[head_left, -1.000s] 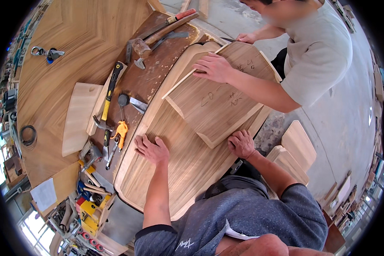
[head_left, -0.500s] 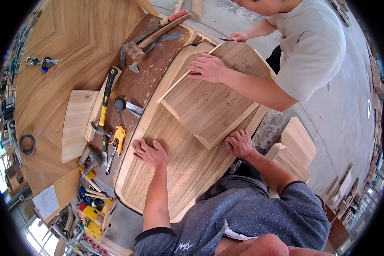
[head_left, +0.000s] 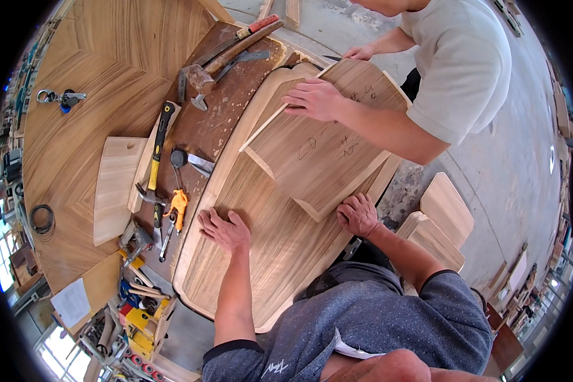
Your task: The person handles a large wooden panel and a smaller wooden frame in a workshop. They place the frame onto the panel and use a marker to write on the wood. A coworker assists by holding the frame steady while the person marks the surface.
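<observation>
A large wooden panel (head_left: 267, 254) with rounded corners and a pale raised border lies across the bench before me. My left hand (head_left: 225, 230) rests on its left border, palm down, fingers spread and thumb apart. On the panel's right edge lies my right hand (head_left: 358, 215), fingers slightly bent, close to the near corner of a smaller wooden board (head_left: 328, 149). That board has pencil marks and pale edge strips, and overlaps the far part of the panel. A co-worker's hand (head_left: 313, 99) presses on the board's left edge; the co-worker's other hand (head_left: 360, 52) is at its far end.
Left of the panel lie a claw hammer (head_left: 159, 146), an orange air blow gun (head_left: 178, 207), a wooden mallet (head_left: 200, 79) and a tape measure (head_left: 179, 157). A big veneered top (head_left: 108, 83) fills the far left. Cut boards (head_left: 449, 210) stand at the right.
The smaller board has shifted slightly to the right, with the co-worker's hand moving along on it. My two hands have stayed where they were.
</observation>
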A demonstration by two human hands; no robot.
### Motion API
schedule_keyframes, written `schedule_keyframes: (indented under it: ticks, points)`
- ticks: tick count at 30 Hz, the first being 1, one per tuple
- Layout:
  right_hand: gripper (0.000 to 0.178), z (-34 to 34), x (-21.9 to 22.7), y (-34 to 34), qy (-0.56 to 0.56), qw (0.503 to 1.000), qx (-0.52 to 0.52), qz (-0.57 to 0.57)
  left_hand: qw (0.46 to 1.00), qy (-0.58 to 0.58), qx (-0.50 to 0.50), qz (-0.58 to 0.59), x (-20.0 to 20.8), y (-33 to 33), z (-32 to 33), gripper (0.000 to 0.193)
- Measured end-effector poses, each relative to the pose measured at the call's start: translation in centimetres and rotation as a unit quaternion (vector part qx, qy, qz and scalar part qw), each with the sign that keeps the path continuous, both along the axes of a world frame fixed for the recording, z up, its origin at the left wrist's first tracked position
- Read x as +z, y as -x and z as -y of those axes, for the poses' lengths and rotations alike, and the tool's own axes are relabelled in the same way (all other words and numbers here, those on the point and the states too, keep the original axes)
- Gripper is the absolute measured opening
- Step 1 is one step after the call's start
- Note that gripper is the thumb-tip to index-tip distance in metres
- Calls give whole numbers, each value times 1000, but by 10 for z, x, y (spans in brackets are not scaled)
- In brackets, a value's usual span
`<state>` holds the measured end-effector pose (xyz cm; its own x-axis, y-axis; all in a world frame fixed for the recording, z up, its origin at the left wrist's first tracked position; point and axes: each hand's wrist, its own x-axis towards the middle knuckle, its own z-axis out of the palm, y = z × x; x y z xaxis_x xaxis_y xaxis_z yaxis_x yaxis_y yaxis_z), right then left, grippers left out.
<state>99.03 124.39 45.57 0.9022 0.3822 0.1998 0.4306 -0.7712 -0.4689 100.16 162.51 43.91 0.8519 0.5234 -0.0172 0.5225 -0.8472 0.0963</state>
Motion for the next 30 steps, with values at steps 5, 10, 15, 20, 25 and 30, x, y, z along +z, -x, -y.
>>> schedule_keyframes:
  ticks: [5,10,15,20,25,30]
  points:
    - [21,0,2,-1,-8,1000,1,0,1000,1,-2,6,0,1,-2,66]
    - [19,1,1,0,-7,1000,-1,-5,1000,3,-2,5,0,0,0,65]
    - [18,5,3,-1,4,1000,-4,-8,1000,12,2,10,3,-3,7,64]
    - [18,0,-2,-4,-17,1000,2,0,998,-15,-15,56,3,-1,3,56]
    - [20,-3,-11,4,8,1000,7,-10,999,16,14,49,11,-6,1,57]
    - [19,-4,-11,5,21,1000,21,-7,998,39,9,41,22,-7,-1,60]
